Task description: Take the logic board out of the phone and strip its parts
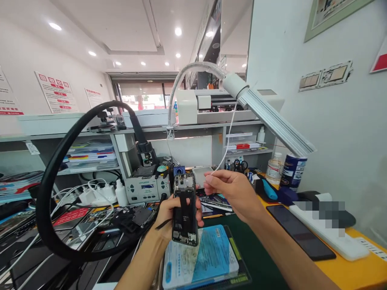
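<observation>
My left hand (165, 213) is wrapped round a smartphone (185, 219) with its back cover off, so the black battery and the inner parts show. A dark strip sticks out by the left wrist. Up and to the right of the phone, my right hand (231, 187) pinches the lower end of a thin white cord (231, 128) between thumb and fingertips. That cord runs up to the head of a tube-shaped lamp (269, 114) on a clear bent neck. Beneath the phone lies a blue and white box (208, 259) on a dark green mat (256, 262).
A black hose (48, 193) arches over the left side, near a grey soldering station (145, 189). Dismantled devices and white cables crowd the left. On the right are a dark phone (298, 229), a white power strip (335, 237), a bottle (274, 169) and a blue can (293, 171).
</observation>
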